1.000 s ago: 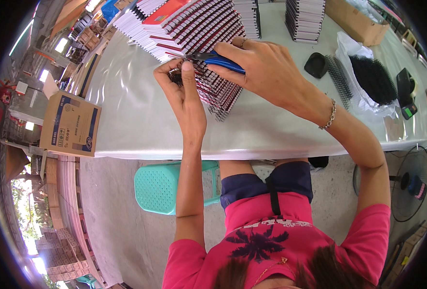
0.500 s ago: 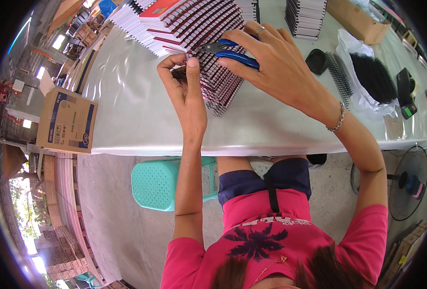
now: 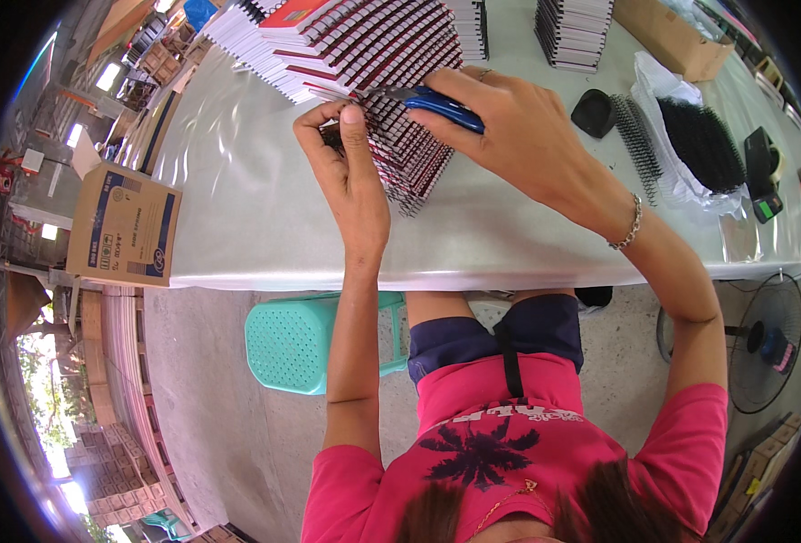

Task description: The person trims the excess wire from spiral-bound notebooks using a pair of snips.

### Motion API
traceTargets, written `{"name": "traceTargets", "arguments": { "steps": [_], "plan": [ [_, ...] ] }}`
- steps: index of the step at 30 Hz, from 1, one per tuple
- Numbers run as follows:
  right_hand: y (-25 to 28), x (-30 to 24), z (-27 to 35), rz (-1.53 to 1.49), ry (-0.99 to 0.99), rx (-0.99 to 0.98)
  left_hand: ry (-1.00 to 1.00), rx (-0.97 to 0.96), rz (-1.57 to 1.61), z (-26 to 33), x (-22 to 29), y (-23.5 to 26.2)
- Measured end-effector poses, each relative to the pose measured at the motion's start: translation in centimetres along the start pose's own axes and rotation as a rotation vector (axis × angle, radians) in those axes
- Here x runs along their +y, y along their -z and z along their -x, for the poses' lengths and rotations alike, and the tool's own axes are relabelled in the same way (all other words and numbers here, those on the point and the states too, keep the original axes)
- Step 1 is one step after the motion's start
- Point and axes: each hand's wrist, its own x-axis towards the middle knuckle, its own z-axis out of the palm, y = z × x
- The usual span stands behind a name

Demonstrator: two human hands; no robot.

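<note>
A tall stack of spiral-bound notebooks point(image 3: 364, 45), with red covers and dark red coils, leans at the table's far middle. At its near left corner my left hand point(image 3: 350, 172) is closed, thumb up, on the edge of a notebook; the fingertips are partly hidden. My right hand point(image 3: 536, 136) grips blue-handled cutting pliers point(image 3: 445, 109), their handles squeezed together. The jaws of the pliers touch or nearly touch the coil end just above my left thumb.
White spiral-bound books point(image 3: 255, 56) lie left of the stack, and another pile point(image 3: 574, 34) stands behind. To the right are loose black coils point(image 3: 701, 145), a black oval dish point(image 3: 593, 114) and a tape dispenser point(image 3: 762, 174). A cardboard box point(image 3: 124, 224) sits past the left edge.
The plier handles have come from spread apart to squeezed together. My right hand has dropped slightly and its fingers have curled in. My left hand stays nearly in place.
</note>
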Motion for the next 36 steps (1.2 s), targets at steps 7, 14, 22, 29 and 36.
{"name": "traceTargets", "arguments": {
  "steps": [7,14,22,29,36],
  "plan": [
    [0.3,0.5,1.1,0.180,0.096,0.086,0.082,0.064,0.092,0.4,-0.8,-0.2],
    [-0.7,0.2,0.9,0.173,0.093,0.062,0.020,0.079,0.106,0.7,-0.6,-0.6],
    [-1.0,0.0,0.5,0.095,0.049,-0.012,0.067,-0.001,0.037,1.3,0.2,-0.4],
    [-0.4,0.0,1.2,0.013,-0.021,-0.008,0.079,0.080,0.073,1.1,-0.8,-0.3],
    [-0.8,0.9,1.6,0.196,0.075,0.047,0.063,-0.006,0.086,1.6,-1.0,-0.5]
  ]
}}
